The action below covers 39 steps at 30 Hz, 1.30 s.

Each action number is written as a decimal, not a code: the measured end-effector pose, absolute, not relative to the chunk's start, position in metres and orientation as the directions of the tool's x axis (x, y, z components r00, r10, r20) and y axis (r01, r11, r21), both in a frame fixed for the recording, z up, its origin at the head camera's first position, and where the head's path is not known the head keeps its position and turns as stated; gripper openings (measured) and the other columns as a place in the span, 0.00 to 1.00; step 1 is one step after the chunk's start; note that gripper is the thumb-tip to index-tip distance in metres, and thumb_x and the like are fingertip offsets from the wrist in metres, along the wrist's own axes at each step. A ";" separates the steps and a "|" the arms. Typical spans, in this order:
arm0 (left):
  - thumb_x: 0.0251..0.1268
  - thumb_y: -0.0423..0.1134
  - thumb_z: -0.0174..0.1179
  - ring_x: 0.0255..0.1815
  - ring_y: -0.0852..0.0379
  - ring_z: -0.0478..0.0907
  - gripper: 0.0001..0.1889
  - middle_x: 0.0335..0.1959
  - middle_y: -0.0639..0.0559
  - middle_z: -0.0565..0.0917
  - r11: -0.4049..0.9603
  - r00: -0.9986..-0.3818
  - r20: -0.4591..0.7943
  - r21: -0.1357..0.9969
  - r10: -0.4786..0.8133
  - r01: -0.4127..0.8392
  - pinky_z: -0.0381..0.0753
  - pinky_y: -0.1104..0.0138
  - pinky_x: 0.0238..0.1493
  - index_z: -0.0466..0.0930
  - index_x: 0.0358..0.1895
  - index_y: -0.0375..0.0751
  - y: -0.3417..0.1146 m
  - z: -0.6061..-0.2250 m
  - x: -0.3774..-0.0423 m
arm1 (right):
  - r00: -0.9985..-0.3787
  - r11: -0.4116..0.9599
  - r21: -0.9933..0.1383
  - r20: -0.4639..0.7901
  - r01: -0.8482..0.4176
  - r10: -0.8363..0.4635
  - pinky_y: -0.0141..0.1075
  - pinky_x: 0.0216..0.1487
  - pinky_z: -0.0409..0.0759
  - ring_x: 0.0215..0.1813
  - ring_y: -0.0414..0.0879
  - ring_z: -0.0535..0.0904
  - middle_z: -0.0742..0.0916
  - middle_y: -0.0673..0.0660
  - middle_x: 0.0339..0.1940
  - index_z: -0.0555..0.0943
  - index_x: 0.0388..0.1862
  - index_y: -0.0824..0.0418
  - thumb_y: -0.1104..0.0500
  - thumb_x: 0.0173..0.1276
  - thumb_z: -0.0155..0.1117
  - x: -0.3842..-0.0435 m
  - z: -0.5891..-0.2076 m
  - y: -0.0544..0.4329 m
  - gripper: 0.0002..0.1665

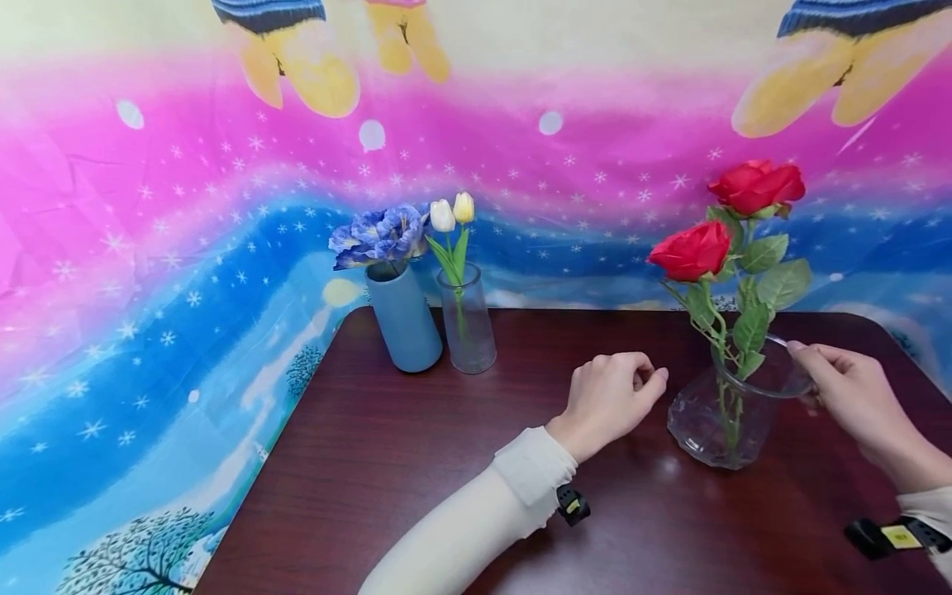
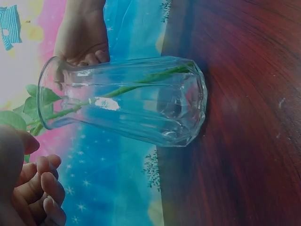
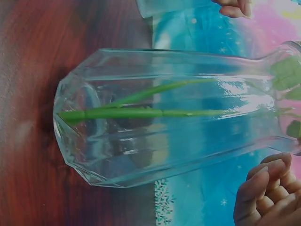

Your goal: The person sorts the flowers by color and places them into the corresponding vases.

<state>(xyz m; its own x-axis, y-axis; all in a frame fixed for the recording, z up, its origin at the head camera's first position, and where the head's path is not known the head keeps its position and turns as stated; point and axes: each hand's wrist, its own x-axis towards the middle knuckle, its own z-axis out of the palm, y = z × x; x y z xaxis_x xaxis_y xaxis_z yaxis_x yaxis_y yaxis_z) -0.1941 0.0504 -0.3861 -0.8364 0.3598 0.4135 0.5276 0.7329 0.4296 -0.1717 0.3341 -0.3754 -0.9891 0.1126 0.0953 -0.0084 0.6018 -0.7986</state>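
A clear faceted glass vase (image 1: 699, 426) with a flared rim stands on the table, holding red roses (image 1: 759, 188) with green leaves. Their green stems (image 3: 127, 113) run down inside the glass to its base. At the rim's right side, my right hand (image 1: 855, 392) pinches the glass, thumb at the lip and fingers curled below it. My left hand (image 1: 610, 397) hovers left of the vase with loosely curled fingers and nothing in them. From the left wrist view, the thumb and fingers of this hand (image 2: 33, 183) appear near the vase's mouth, apart from the glass.
Toward the back left of the dark wooden table (image 1: 357, 463) stands a blue vase (image 1: 405, 322) with blue-purple flowers (image 1: 383, 235). Beside it is a clear cylindrical vase (image 1: 472, 335) with white and yellow tulips (image 1: 454, 213). A printed cloth backdrop (image 1: 245, 182) hangs behind the table.
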 end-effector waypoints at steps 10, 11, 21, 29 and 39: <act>0.74 0.54 0.55 0.18 0.74 0.65 0.12 0.15 0.69 0.71 0.717 -0.834 0.424 0.451 0.352 0.532 0.62 0.79 0.20 0.84 0.33 0.59 0.039 -0.388 -0.191 | -0.967 0.371 -0.921 0.191 -0.118 0.166 0.28 0.25 0.78 0.28 0.31 0.80 0.83 0.35 0.27 0.80 0.35 0.48 0.50 0.83 0.44 -0.166 -0.389 0.340 0.18; 0.74 0.54 0.55 0.18 0.74 0.65 0.12 0.15 0.69 0.72 0.713 -0.835 0.425 0.458 0.349 0.531 0.62 0.79 0.20 0.84 0.33 0.59 0.038 -0.389 -0.191 | -0.962 0.324 -0.932 0.224 -0.163 0.160 0.26 0.27 0.79 0.30 0.30 0.81 0.84 0.35 0.30 0.81 0.37 0.48 0.51 0.83 0.45 -0.165 -0.392 0.340 0.17; 0.73 0.52 0.56 0.19 0.74 0.65 0.11 0.15 0.69 0.72 0.697 -0.841 0.438 0.494 0.318 0.520 0.62 0.79 0.22 0.84 0.32 0.58 0.023 -0.394 -0.189 | -0.825 -0.190 -0.825 0.556 -0.533 -0.101 0.23 0.56 0.77 0.62 0.36 0.81 0.86 0.51 0.59 0.71 0.67 0.69 0.74 0.79 0.28 -0.158 -0.423 0.334 0.27; 0.73 0.51 0.57 0.19 0.72 0.66 0.11 0.15 0.68 0.73 0.683 -0.869 0.392 0.547 0.302 0.484 0.63 0.77 0.23 0.84 0.32 0.57 0.009 -0.402 -0.187 | -0.787 -0.096 -0.834 0.545 -0.543 -0.289 0.21 0.64 0.68 0.74 0.35 0.70 0.76 0.50 0.71 0.49 0.80 0.72 0.85 0.66 0.31 -0.155 -0.436 0.328 0.41; 0.73 0.52 0.57 0.19 0.72 0.67 0.11 0.15 0.68 0.73 0.696 -0.887 0.351 0.556 0.299 0.455 0.65 0.75 0.24 0.84 0.32 0.57 -0.004 -0.414 -0.185 | -0.891 0.261 -0.852 0.425 -0.454 -0.161 0.15 0.54 0.71 0.63 0.24 0.74 0.77 0.37 0.66 0.53 0.81 0.59 0.82 0.65 0.56 -0.154 -0.438 0.312 0.49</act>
<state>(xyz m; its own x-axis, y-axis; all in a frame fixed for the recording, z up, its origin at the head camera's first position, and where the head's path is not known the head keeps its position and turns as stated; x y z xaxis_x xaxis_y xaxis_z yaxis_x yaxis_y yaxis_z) -0.1848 -0.0037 -0.4139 -0.8871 0.2993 0.3513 0.4549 0.6957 0.5559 -0.1536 0.3122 -0.4380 -0.8908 -0.1612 0.4248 -0.4536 0.2610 -0.8521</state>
